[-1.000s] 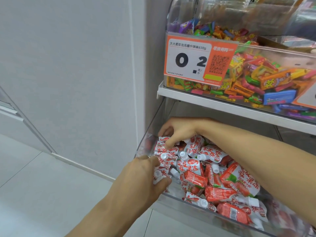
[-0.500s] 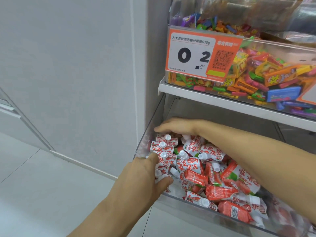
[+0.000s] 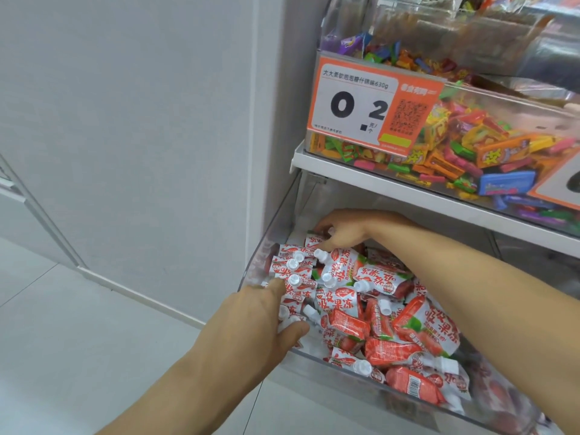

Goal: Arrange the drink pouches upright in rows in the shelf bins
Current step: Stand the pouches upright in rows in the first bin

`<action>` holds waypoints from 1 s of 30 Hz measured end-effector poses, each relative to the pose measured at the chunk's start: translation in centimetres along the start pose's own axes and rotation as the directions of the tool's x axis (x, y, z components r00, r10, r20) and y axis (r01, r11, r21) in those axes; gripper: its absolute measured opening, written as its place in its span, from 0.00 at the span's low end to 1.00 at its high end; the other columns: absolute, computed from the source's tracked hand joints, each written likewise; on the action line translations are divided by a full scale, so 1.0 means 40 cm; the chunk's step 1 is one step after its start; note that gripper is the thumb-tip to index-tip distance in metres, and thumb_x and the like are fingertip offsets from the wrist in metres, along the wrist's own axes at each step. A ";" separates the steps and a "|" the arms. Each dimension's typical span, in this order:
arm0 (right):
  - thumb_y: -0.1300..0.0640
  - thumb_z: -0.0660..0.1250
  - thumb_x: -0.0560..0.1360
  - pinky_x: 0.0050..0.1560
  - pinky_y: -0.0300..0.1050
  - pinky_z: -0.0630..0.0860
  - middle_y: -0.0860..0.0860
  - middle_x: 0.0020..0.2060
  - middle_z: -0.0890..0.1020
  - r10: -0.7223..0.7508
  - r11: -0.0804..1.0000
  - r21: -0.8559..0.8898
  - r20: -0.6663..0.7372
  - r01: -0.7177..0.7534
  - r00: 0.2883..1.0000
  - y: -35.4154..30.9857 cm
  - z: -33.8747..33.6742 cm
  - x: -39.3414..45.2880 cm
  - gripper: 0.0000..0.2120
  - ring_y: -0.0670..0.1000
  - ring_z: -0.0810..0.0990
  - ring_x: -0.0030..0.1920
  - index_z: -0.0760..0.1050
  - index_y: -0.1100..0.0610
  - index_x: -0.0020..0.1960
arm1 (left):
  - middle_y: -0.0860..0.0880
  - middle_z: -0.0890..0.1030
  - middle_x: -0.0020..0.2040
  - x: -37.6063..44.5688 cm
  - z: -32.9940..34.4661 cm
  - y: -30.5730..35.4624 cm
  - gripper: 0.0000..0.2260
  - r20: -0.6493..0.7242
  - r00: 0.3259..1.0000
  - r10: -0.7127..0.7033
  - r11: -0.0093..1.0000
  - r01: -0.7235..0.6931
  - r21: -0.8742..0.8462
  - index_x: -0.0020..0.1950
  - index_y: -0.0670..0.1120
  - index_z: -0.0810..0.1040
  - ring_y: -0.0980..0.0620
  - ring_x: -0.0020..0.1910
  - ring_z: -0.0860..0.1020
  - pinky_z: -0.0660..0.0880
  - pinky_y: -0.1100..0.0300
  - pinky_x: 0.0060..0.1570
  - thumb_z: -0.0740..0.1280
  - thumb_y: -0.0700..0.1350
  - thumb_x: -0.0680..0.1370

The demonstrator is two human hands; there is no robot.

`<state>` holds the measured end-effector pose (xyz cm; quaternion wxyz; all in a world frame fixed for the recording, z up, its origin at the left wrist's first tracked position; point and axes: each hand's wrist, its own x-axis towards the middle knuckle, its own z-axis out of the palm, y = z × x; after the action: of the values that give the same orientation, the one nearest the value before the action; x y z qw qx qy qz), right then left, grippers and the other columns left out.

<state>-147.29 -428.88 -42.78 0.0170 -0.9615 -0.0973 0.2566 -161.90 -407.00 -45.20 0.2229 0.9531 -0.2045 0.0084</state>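
Observation:
A clear shelf bin [image 3: 317, 361] on the lower shelf holds many red-and-white drink pouches with white caps. A row of upright pouches [image 3: 293, 268] stands along the bin's left wall. Loose pouches [image 3: 392, 346] lie jumbled across the middle and right. My left hand [image 3: 260, 321] rests at the bin's front left corner, fingers and thumb closed around the front pouches of the row. My right hand [image 3: 345, 229] reaches across to the back left corner, its fingers pinching a pouch [image 3: 314, 240] at the back of the row.
Above, a white shelf [image 3: 408, 186] carries a clear bin of colourful wrapped candies [image 3: 470, 152] with an orange price tag [image 3: 373, 108]. A grey wall [image 3: 141, 136] stands to the left, pale floor tiles [image 3: 78, 340] below.
My right hand has moved slightly deeper toward the back left corner and curled onto a pouch. More pouches stand upright in the left row. My left hand has stayed at the front.

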 end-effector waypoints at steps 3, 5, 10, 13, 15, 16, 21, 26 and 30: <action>0.39 0.69 0.75 0.66 0.43 0.65 0.49 0.73 0.70 -0.005 0.999 -0.038 0.097 0.008 0.995 0.020 -0.020 -0.010 0.33 0.53 0.70 0.71 0.68 0.51 0.75 | 0.54 0.79 0.52 -0.001 -0.001 -0.004 0.21 0.002 1.000 0.006 1.000 -0.006 -0.003 0.62 0.55 0.69 0.52 0.50 0.78 0.72 0.62 0.45 0.62 0.66 0.75; 0.38 0.74 0.69 0.67 0.43 0.65 0.47 0.73 0.69 -0.013 0.999 -0.032 0.090 0.016 0.996 0.031 -0.022 -0.018 0.39 0.52 0.68 0.72 0.67 0.50 0.75 | 0.54 0.79 0.51 -0.001 -0.001 -0.006 0.21 -0.001 1.000 0.013 1.000 -0.013 -0.008 0.61 0.55 0.69 0.53 0.50 0.78 0.72 0.62 0.44 0.62 0.66 0.75; 0.50 0.76 0.72 0.49 0.43 0.75 0.47 0.47 0.83 -0.186 0.979 0.052 -0.181 0.198 0.966 0.050 0.026 -0.008 0.17 0.48 0.80 0.47 0.82 0.49 0.59 | 0.54 0.79 0.51 -0.001 0.001 -0.004 0.21 -0.011 1.000 0.022 1.000 -0.022 -0.011 0.62 0.55 0.69 0.53 0.50 0.78 0.72 0.63 0.45 0.62 0.66 0.75; 0.50 0.74 0.74 0.39 0.43 0.71 0.49 0.33 0.80 -0.194 0.960 0.154 -0.241 0.235 0.951 0.062 0.036 -0.026 0.10 0.45 0.75 0.33 0.85 0.51 0.54 | 0.54 0.79 0.53 0.000 0.002 0.000 0.21 -0.020 1.000 0.022 1.000 -0.022 -0.004 0.62 0.55 0.69 0.54 0.51 0.78 0.70 0.64 0.44 0.62 0.65 0.75; 0.51 0.73 0.75 0.46 0.43 0.75 0.48 0.42 0.85 -0.181 0.938 0.238 -0.281 0.251 0.943 0.073 0.041 -0.033 0.09 0.44 0.81 0.41 0.85 0.52 0.54 | 0.54 0.79 0.53 0.001 0.003 0.002 0.22 -0.024 1.000 0.017 1.000 -0.017 0.008 0.62 0.54 0.70 0.53 0.52 0.78 0.71 0.64 0.45 0.62 0.66 0.75; 0.52 0.72 0.76 0.50 0.42 0.76 0.47 0.46 0.86 -0.174 0.929 0.268 -0.296 0.256 0.939 0.078 0.044 -0.033 0.09 0.43 0.82 0.46 0.85 0.52 0.54 | 0.53 0.79 0.53 0.002 0.004 0.001 0.22 -0.027 0.999 0.018 1.000 -0.017 0.014 0.62 0.54 0.70 0.53 0.52 0.78 0.71 0.63 0.46 0.62 0.66 0.75; 0.56 0.65 0.80 0.53 0.43 0.78 0.47 0.46 0.84 -0.039 0.866 0.420 -0.484 0.271 0.874 0.075 0.048 -0.021 0.03 0.46 0.82 0.49 0.77 0.54 0.50 | 0.54 0.80 0.53 0.006 0.006 0.004 0.21 -0.028 0.999 0.029 0.999 -0.029 0.020 0.62 0.54 0.69 0.53 0.53 0.78 0.73 0.62 0.48 0.62 0.65 0.75; 0.53 0.58 0.83 0.51 0.48 0.79 0.51 0.47 0.84 0.030 0.762 0.561 -0.527 0.322 0.849 0.012 0.042 0.002 0.07 0.50 0.84 0.47 0.73 0.53 0.49 | 0.55 0.80 0.51 0.007 0.010 -0.001 0.19 -0.043 0.999 0.034 0.999 -0.034 -0.002 0.60 0.56 0.70 0.53 0.50 0.78 0.73 0.62 0.44 0.62 0.65 0.75; 0.28 0.57 0.74 0.60 0.50 0.75 0.47 0.58 0.80 -0.044 0.951 0.290 -0.201 0.103 0.979 -0.008 0.024 0.010 0.30 0.49 0.79 0.56 0.77 0.50 0.60 | 0.57 0.80 0.52 0.004 0.011 -0.004 0.19 -0.046 0.998 0.051 0.998 -0.053 -0.040 0.61 0.57 0.69 0.55 0.50 0.78 0.71 0.65 0.44 0.62 0.65 0.75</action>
<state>-147.49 -428.49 -43.77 0.1812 -0.9637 -0.0912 0.1738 -161.71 -407.12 -45.64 0.2468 0.9422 -0.2245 0.0314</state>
